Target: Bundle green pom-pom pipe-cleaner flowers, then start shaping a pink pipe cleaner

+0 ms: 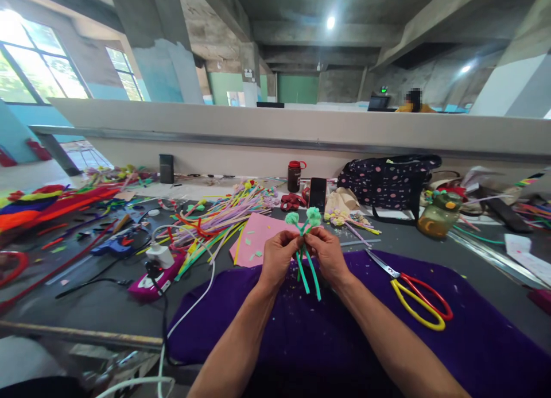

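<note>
Both of my hands meet in the middle of the view, above a purple cloth. My left hand and my right hand pinch green pipe cleaners between thumbs and fingers. Two fluffy pale-green curled heads stick up above the fingertips, and the stems cross just below them. Loose stem ends hang down under the hands. A pink sheet with small green scraps lies behind my left hand. To the right, scissors with one red and one yellow handle rest partly open on the cloth.
Bundled pipe cleaners spread behind on the left. A pink power strip with a white plug and cables sits at left, near a blue glue gun. Farther back stand a phone, a dark bottle, a patterned bag and a green bottle.
</note>
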`<state>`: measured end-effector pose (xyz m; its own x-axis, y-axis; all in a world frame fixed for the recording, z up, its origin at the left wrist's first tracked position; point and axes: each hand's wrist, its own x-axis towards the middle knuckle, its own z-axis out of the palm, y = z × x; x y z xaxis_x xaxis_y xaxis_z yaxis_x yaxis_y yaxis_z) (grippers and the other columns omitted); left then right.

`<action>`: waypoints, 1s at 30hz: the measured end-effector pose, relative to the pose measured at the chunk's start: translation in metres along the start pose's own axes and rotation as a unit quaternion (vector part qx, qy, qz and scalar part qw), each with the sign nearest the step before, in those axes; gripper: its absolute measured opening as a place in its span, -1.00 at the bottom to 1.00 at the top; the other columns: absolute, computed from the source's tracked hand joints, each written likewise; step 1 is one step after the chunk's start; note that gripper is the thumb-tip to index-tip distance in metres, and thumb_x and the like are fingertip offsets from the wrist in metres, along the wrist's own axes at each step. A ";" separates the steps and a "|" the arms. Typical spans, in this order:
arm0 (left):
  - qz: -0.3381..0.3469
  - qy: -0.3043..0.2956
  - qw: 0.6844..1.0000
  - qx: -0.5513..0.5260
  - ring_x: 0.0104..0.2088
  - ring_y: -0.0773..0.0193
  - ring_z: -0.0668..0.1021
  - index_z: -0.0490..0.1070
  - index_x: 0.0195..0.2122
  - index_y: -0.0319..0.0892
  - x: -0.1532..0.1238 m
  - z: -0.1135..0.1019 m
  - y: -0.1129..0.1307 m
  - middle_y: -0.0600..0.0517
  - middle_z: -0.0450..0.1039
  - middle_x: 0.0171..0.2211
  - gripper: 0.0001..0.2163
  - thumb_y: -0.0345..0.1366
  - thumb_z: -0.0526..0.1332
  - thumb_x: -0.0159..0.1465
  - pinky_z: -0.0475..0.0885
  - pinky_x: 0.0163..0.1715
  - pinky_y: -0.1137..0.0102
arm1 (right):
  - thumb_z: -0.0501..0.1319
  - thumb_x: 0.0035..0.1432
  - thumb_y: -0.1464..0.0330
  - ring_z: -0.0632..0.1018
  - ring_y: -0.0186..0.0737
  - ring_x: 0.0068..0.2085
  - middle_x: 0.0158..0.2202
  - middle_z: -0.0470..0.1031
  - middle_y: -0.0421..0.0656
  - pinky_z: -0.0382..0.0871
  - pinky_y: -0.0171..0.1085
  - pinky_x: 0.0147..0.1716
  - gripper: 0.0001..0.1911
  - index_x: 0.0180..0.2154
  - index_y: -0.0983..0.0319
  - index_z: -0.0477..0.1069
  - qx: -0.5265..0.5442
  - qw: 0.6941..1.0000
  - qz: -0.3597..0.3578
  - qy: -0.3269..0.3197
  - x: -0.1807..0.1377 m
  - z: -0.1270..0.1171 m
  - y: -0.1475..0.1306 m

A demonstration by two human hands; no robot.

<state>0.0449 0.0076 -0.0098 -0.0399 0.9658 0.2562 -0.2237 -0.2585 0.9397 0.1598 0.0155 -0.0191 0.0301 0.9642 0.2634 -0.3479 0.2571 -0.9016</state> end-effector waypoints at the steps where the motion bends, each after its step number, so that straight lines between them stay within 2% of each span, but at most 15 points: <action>1: -0.001 0.001 1.000 -0.001 -0.59 0.45 0.36 0.43 -0.49 -0.26 0.000 0.000 0.001 0.12 0.38 -0.59 -0.82 -0.26 0.31 -0.07 0.22 -0.58 0.53 | 0.24 -0.11 0.34 0.23 -0.45 -0.63 -0.66 0.23 -0.33 0.10 -0.41 -0.63 -0.86 -0.54 0.27 0.34 -0.006 1.000 -0.008 -0.001 -0.001 0.000 -0.001; 9: -0.028 -0.038 0.997 -0.061 -0.62 0.48 0.34 0.40 -0.49 -0.25 0.001 -0.005 0.007 0.13 0.35 -0.60 -0.81 -0.32 0.35 -0.11 0.21 -0.65 0.56 | 0.19 -0.03 0.28 0.22 -0.44 -0.60 -0.59 0.30 -0.28 0.11 -0.40 -0.61 -0.83 -0.44 0.27 0.40 -0.075 0.996 -0.043 -0.013 -0.005 0.003 -0.010; 14: -0.113 -0.044 0.982 -0.144 -0.61 0.45 0.41 0.37 -0.47 -0.23 0.004 -0.010 0.010 0.12 0.39 -0.59 -0.79 -0.35 0.35 -0.11 0.26 -0.61 0.56 | 0.22 -0.06 0.27 0.28 -0.44 -0.59 -0.51 0.35 -0.25 0.17 -0.41 -0.63 -0.80 -0.37 0.25 0.40 -0.065 0.996 -0.037 -0.041 -0.006 0.005 -0.011; 19: -0.185 -0.108 0.963 -0.164 -0.68 0.47 0.39 0.36 -0.48 -0.25 0.005 -0.013 0.014 0.10 0.39 -0.62 -0.82 -0.34 0.33 -0.08 0.19 -0.70 0.59 | 0.26 -0.11 0.28 0.37 -0.39 -0.53 -0.44 0.38 -0.23 0.22 -0.41 -0.61 -0.69 -0.25 0.22 0.39 -0.062 0.995 -0.037 -0.062 -0.007 0.005 -0.013; 21: -0.185 -0.119 0.960 -0.172 -0.66 0.48 0.40 0.36 -0.49 -0.25 0.005 -0.013 0.014 0.10 0.40 -0.62 -0.83 -0.36 0.33 -0.08 0.21 -0.68 0.60 | 0.26 -0.11 0.28 0.36 -0.39 -0.55 -0.47 0.37 -0.24 0.21 -0.41 -0.62 -0.70 -0.26 0.22 0.39 -0.072 0.994 -0.045 -0.065 -0.007 0.004 -0.013; 30: -0.173 -0.083 0.966 -0.175 -0.72 0.51 0.32 0.35 -0.49 -0.22 0.005 -0.014 0.007 0.16 0.32 -0.67 -0.81 -0.37 0.34 -0.12 0.18 -0.70 0.58 | 0.25 -0.08 0.29 0.32 -0.39 -0.56 -0.57 0.35 -0.28 0.18 -0.41 -0.58 -0.80 -0.36 0.23 0.36 -0.124 0.988 -0.067 -0.062 -0.011 0.005 -0.014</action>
<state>0.0290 0.0105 -0.0049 0.2473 0.9689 0.0003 -0.5115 0.1303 0.8494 0.1595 0.0009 -0.0080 -0.0602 0.9087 0.4130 -0.1086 0.4053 -0.9077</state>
